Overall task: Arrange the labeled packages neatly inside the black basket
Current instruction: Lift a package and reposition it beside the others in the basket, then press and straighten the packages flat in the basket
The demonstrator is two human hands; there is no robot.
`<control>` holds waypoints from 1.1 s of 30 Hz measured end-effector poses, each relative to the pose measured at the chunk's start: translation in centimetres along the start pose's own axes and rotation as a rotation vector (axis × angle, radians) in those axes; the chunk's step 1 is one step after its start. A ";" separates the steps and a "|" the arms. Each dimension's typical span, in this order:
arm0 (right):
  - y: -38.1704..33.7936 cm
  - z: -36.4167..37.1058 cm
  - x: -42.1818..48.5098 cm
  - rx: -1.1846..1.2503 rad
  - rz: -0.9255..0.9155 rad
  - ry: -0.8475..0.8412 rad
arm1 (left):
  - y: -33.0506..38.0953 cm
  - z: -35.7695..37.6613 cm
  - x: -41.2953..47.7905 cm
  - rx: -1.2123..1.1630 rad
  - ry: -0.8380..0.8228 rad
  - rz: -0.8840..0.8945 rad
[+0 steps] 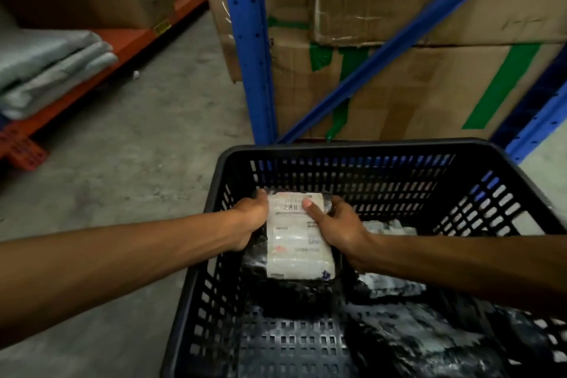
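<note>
Looking down into a black basket (pixel 368 149) standing on a grey concrete floor (pixel 138 147). Holding one labeled package (pixel 299 244) between both hands, inside the basket, near its far left corner and just beside the left wall. Wrapped in glossy black plastic, with a large white shipping label facing up and the barcode toward the far end. Gripped along its left edge by the left hand (pixel 250 219), fingers curled round the far left corner, closed on the package rather than spread. Gripped along its right edge by the right hand (pixel 336 225), thumb laid flat on the label beside the barcode, the other fingers wrapped over the right side and mostly hidden. Cannot tell whether resting on the basket floor or held just above it. To the right, under the right forearm, a second black-wrapped package (pixel 391 285) with a pale label partly showing. Nearer, at lower right, a third black package (pixel 429 350), blurred. Beyond the basket, a blue rack upright (pixel 250 40) and a blue diagonal brace (pixel 399 41). Behind these, stacked cardboard boxes (pixel 429 92) patched with green tape. At far left, an orange shelf (pixel 132 43) carrying folded grey bags (pixel 49 70).
</note>
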State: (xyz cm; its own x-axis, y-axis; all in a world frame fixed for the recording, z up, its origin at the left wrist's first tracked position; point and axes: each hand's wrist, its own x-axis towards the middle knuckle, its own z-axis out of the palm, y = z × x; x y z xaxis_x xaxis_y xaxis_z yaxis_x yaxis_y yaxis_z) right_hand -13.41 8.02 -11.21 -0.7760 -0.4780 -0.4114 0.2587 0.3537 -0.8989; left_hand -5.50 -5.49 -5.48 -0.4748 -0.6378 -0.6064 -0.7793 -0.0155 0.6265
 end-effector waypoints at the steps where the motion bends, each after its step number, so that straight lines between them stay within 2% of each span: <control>1: 0.5 1.0 0.4 -0.152 -0.021 0.030 | 0.1 -0.4 0.0 -0.033 -0.093 -0.027; 3: 1.6 2.7 1.0 -0.493 -0.021 0.145 | 0.1 -0.7 -0.3 -0.002 -0.206 -0.039; 4: 1.9 3.3 1.2 -0.576 0.003 0.193 | 0.0 -0.7 -0.5 0.033 -0.211 -0.028; 6: 1.7 3.3 1.7 -0.617 0.089 0.191 | -0.2 -0.2 -0.5 0.071 -0.166 0.011; 8: 1.6 2.0 2.3 -0.637 0.114 0.083 | -0.1 0.5 -0.6 0.133 -0.072 0.070; 11: 1.6 -1.8 2.4 -0.600 -0.019 0.015 | 1.0 2.4 -1.3 0.498 0.120 0.339; 13: 1.9 -5.8 1.8 -0.728 -0.150 0.041 | 2.4 4.6 -2.4 0.567 0.059 0.554; 15: 2.4 -10.5 1.1 -0.986 -0.265 -0.005 | 3.7 7.6 -3.3 0.574 -0.064 0.666; 18: 4.5 -16.6 0.1 -1.349 -0.326 -0.258 | 3.0 12.8 -4.0 0.836 -0.268 0.802; 20: 6.6 -18.0 -0.1 -1.610 -0.359 -0.478 | 1.0 16.4 -2.9 1.128 -0.265 0.812; 22: 8.4 -17.5 -0.1 -1.780 -0.365 -0.544 | -1.1 19.2 -1.5 1.342 -0.139 0.756; 25: 9.4 -14.9 -0.2 -1.840 -0.261 -0.511 | -2.8 22.2 -0.3 1.310 -0.185 0.553; 29: 9.5 -13.5 0.4 -1.798 -0.194 -0.354 | -2.7 22.4 1.0 1.311 -0.067 0.619; 33: 9.2 -13.2 0.7 -1.716 -0.178 -0.314 | -1.5 20.3 1.0 1.372 -0.161 0.681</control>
State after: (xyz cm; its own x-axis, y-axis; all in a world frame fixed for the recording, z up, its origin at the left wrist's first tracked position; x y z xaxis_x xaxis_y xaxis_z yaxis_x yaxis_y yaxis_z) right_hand -19.20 21.50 -17.75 -0.5406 -0.6518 -0.5319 -0.8165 0.5589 0.1448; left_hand -13.11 9.56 -16.96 -0.8526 -0.1413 -0.5032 -0.1255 0.9899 -0.0653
